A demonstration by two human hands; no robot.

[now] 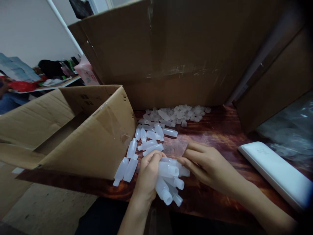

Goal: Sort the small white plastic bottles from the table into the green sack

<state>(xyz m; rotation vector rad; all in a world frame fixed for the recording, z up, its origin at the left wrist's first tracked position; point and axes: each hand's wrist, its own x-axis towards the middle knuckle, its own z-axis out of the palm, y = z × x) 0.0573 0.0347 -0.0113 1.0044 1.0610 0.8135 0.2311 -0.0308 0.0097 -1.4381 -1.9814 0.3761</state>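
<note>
My left hand point(149, 173) is wrapped round a bundle of several translucent white plastic bottles point(168, 179), their open necks pointing down and to the right. On the bundle's far right side, my right hand point(201, 161) has its fingers closed on a clear plastic bag point(174, 147), which is thin and partly hidden by the hands and bottles. More loose bottles point(132, 148) lie on the dark red wooden table point(220, 130), left of and beyond my left hand. Behind them is a heap of small translucent caps point(186, 114).
An open cardboard box point(105, 133) stands at the left. A large cardboard box point(171, 58) rises behind the caps. At the right are a white oblong device point(276, 173) and a box holding clear plastic bags point(290, 127). Part of a person shows far left.
</note>
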